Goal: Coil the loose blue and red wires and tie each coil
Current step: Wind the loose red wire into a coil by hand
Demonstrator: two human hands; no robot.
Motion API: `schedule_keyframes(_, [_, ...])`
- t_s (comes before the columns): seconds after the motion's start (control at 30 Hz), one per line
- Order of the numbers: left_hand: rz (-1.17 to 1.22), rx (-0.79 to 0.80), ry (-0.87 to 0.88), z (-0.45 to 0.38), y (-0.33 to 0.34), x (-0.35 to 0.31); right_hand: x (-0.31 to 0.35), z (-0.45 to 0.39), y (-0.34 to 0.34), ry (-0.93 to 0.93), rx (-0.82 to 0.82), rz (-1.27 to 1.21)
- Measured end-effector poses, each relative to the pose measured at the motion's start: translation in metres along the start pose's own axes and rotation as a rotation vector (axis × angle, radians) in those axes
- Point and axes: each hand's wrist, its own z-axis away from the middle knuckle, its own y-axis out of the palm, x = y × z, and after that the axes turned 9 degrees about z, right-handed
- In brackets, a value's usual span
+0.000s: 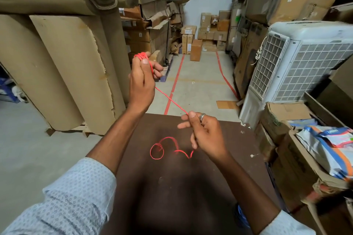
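Observation:
My left hand (142,80) is raised above the far edge of the table, and several turns of red wire (141,55) are wound round its fingers, pinned by the thumb. From that coil a taut red strand (171,100) runs down and right to my right hand (204,132), which pinches it between thumb and forefinger. The loose tail of the red wire (164,149) lies in loops on the dark brown table (172,187) just left of my right hand. A bit of blue (241,213) shows under my right forearm; I cannot tell if it is the blue wire.
Big rolls of brown cardboard (63,70) stand to the left. A white air cooler (298,59) and open cartons with bags (324,143) crowd the right side. Stacked boxes (208,32) fill the back of the aisle, whose concrete floor has red tape lines.

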Motion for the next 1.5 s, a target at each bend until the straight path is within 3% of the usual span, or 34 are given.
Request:
schedule_keyframes(0.23, [-0.295,0.139,0.059,0.009,-0.008,0.012,0.028,0.002,-0.01,-0.017,0.011,-0.28])
schedule_keyframes(0.4, [-0.426,0.373,-0.049,0.041,-0.011,0.026,0.047,-0.01,-0.019,-0.12,-0.139,-0.346])
schedule_keyframes(0.63, [-0.199,0.527,-0.163,0.075,0.003,0.002,0.03,-0.06,-0.027,-0.084,-0.316,-0.224])
schedule_keyframes(0.73, [0.113,0.424,-0.362,0.068,0.009,-0.015,0.013,-0.07,-0.019,-0.049,-0.319,-0.16])
schedule_keyframes(0.83, [0.447,0.224,-0.532,0.055,0.016,-0.023,0.0,-0.064,0.0,-0.021,-0.223,-0.116])
schedule_keyframes(1.03, [0.932,-0.067,-0.605,0.018,-0.005,-0.008,-0.016,-0.027,0.032,-0.028,-0.054,-0.071])
schedule_keyframes(1.2, [1.016,-0.292,-0.683,0.007,-0.014,0.003,-0.017,0.001,0.037,-0.062,0.086,-0.053])
schedule_keyframes(1.5, [0.749,-0.451,-0.608,0.011,-0.016,0.035,0.014,0.029,0.024,-0.082,0.287,0.092])
